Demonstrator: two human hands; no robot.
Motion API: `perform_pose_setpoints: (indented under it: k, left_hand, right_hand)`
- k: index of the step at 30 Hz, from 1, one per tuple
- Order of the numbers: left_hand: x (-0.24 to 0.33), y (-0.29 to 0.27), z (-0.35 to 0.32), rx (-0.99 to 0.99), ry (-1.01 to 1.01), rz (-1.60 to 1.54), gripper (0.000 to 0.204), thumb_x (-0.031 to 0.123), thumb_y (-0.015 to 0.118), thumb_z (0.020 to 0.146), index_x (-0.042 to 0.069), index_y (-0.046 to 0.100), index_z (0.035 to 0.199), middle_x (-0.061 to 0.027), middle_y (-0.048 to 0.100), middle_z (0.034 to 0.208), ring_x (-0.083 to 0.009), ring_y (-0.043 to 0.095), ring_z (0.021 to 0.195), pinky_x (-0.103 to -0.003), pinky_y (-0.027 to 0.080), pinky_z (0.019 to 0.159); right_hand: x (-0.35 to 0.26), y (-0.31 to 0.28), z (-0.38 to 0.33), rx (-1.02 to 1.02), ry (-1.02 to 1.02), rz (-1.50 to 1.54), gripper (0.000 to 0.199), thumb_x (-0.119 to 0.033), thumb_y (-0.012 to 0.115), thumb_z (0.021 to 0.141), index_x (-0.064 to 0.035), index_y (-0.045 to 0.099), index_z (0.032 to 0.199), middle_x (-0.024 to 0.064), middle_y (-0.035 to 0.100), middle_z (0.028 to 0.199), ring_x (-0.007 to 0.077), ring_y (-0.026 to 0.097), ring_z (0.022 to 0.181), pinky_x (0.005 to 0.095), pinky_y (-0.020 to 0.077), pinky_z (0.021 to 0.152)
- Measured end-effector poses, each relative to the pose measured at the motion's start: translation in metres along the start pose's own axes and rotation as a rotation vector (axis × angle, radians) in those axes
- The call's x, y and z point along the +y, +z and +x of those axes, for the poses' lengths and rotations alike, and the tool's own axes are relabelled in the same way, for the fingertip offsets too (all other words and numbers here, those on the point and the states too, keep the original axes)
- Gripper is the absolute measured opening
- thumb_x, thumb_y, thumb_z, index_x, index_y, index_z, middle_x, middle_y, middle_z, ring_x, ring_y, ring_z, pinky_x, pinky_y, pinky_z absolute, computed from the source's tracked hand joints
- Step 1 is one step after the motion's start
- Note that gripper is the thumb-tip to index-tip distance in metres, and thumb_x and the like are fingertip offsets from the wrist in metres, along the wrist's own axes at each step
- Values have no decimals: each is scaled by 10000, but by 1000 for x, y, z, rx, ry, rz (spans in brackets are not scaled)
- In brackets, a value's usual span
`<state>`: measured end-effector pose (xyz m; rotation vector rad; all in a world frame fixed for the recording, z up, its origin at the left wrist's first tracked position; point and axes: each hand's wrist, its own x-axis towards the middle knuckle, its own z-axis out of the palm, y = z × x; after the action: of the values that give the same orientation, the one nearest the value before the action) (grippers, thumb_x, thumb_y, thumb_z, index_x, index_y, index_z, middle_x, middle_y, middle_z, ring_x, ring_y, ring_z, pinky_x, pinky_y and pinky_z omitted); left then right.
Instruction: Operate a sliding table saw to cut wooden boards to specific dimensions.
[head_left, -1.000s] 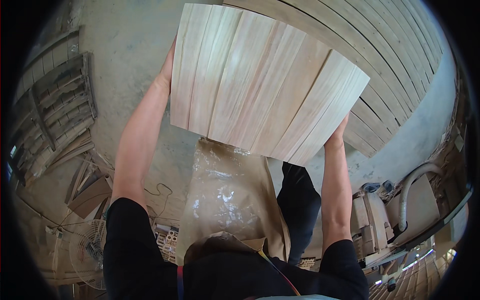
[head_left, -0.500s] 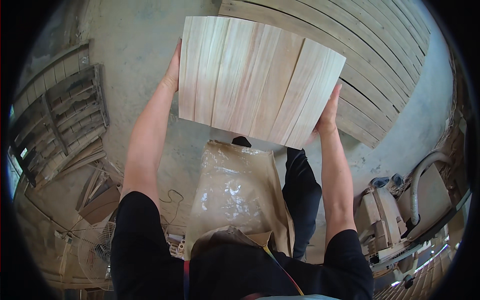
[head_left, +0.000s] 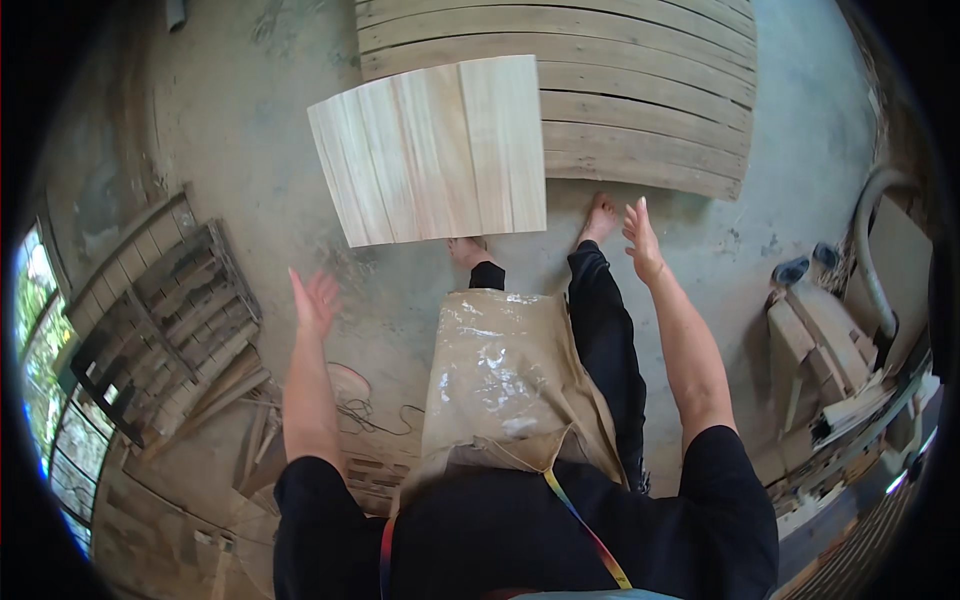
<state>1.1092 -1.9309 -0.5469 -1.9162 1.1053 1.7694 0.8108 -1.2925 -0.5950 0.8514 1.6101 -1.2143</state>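
- Panel (head_left: 435,150) of pale glued boards: lying apart from both hands, tilted slightly askew, overlapping the near left corner of the slatted pallet (head_left: 640,90) and partly the concrete floor (head_left: 250,130); whether resting flat or hanging in the air cannot be told from this view.
- Left hand (head_left: 315,300): raised at the panel's lower left, palm open, grip spread wide, pinching nothing; sitting well clear of the panel's edge.
- Right hand (head_left: 642,240): lifted at the panel's lower right, fingers extended and loosely together, grip open and empty; also not touching the wood.
- Both arms: flanking the panel on either side, matching the width of a two-handed carry, hence likely a release posture.
- Bare feet (head_left: 598,218): standing just at the pallet's near edge, close beneath the panel, keeping the body within reach of the stack.
- Glossy tan apron (head_left: 500,370): hanging over dark trousers, shielding the clothing.
- Stacked timber frames (head_left: 170,310) at left and wood offcuts (head_left: 820,340) at right: lying well apart from the panel, leaving the floor between open for standing.
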Motion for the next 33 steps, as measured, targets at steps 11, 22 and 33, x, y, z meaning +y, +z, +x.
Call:
perform_pose_setpoints:
  k: [11,22,33]
  left_hand:
    - [-127,99,-175,-154,-275,866,974,808,492,937,5,508,1487,-235,582,1423,-342,638,1121,-459,491,873]
    - [90,384,-291,-517,487,920,624,572,616,1000,24,620,1299,-176,674,1155,-272,689,914,-372,508,741]
    - [-48,557,-420,-525,395,1631,576,471,670,970,-23,654,1267,-177,684,1108,-277,696,903,-397,557,737]
  right_hand:
    - [320,-89,-260,76,589,133,867,-783,504,934,-65,558,1418,238,593,1377,426,654,1145,571,460,953]
    - [370,-28,-396,248,380,663,492,-530,620,1006,-56,747,1046,113,696,859,222,625,619,326,512,559]
    - [194,-386,-461,1403,-471,-15,369,-261,670,946,-29,691,1232,159,698,1190,372,665,1071,430,558,920]
